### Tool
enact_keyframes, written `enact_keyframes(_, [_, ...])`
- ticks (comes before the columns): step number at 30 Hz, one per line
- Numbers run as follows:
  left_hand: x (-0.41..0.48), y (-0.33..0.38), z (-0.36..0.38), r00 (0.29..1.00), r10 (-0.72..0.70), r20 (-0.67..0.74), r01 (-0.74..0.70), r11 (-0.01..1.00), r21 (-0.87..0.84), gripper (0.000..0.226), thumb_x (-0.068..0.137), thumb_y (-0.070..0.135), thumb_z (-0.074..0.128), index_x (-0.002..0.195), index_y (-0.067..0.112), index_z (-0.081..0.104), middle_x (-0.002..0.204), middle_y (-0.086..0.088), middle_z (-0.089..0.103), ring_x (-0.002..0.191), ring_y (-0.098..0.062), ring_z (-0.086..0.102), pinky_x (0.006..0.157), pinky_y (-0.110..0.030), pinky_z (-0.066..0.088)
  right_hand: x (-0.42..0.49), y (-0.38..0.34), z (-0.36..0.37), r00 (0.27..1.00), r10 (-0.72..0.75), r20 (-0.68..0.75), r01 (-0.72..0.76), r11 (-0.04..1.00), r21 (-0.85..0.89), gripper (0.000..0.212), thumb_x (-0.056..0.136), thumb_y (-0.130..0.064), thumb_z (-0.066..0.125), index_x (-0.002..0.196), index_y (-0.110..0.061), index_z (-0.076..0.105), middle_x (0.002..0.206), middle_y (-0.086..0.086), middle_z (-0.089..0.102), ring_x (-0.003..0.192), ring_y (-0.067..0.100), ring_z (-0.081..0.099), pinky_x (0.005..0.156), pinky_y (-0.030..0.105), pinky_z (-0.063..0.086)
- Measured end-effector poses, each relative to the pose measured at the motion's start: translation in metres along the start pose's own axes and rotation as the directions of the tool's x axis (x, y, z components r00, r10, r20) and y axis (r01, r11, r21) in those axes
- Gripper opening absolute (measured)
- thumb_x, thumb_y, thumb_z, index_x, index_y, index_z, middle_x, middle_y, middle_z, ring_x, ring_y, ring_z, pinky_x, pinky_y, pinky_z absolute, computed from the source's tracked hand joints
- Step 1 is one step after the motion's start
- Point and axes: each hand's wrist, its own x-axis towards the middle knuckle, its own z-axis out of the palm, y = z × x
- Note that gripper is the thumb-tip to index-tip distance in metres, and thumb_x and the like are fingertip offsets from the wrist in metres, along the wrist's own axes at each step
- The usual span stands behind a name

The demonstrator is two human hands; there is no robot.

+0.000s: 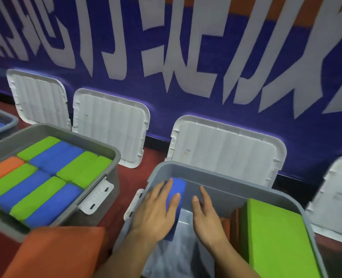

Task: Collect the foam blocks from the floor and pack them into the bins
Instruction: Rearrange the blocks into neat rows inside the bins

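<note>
- The blue block (179,184) stands on edge in the near bin (216,177), against its left wall, with its long axis running away from me toward the lid (226,149).
- My left hand (156,209) wraps it, fingers one side, thumb the other.
- My right hand (206,215) lies flat alongside, holding nothing.
- I judge this to be the packing step. Next I seat the block flush, then let go.
</note>
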Motion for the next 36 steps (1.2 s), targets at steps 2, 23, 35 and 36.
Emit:
enact_keyframes(2, [-0.016,0.018,-0.013,0.999,0.038,0.011,-0.038,0.998,0.047,0.084,0.085,0.076,0.001,0.16,0.039,0.015,0.165,0.013,0.021,0.151,-0.01,0.022,0.122,-0.028,0.014,-0.025,0.0,-0.025,0.996,-0.026,-0.08,0.024,1.0,-0.02,0.056,0.106,-0.038,0.045,0.159,-0.028,0.029,0.151,0.001,0.051,0.136,0.014,0.05,0.094,0.011,0.028])
enact_keyframes(23, [-0.036,0.199,0.112,0.886,-0.06,0.46,0.145,0.978,-0.151,0.079,0.099,0.068,0.031,0.161,0.034,-0.003,0.169,-0.01,0.014,0.153,-0.031,0.022,0.122,-0.042,0.022,-0.077,0.095,-0.194,0.901,0.291,-0.321,-0.397,0.851,-0.344,0.066,0.101,-0.051,0.043,0.157,-0.017,0.031,0.158,0.012,0.037,0.141,0.036,0.038,0.115,0.045,0.033])
enact_keyframes(35, [-0.042,0.185,0.041,0.996,-0.038,0.086,0.082,0.801,-0.594,0.064,0.091,0.077,0.034,0.146,0.045,0.027,0.152,0.003,0.044,0.135,-0.021,0.045,0.11,-0.034,0.034,-0.078,0.017,-0.179,0.878,0.273,-0.393,-0.14,0.932,0.335,0.052,0.082,-0.086,0.046,0.107,-0.041,0.056,0.123,0.01,0.051,0.113,0.029,0.054,0.105,0.048,0.046])
enact_keyframes(36, [-0.043,0.178,0.03,0.995,-0.067,0.076,0.1,0.777,-0.622,0.068,0.083,0.085,0.03,0.14,0.047,0.029,0.148,0.003,0.047,0.129,-0.022,0.05,0.108,-0.037,0.036,-0.081,0.01,-0.172,0.894,0.269,-0.36,-0.114,0.911,0.397,0.062,0.075,-0.094,0.043,0.102,-0.04,0.057,0.118,0.009,0.059,0.108,0.03,0.06,0.101,0.054,0.049])
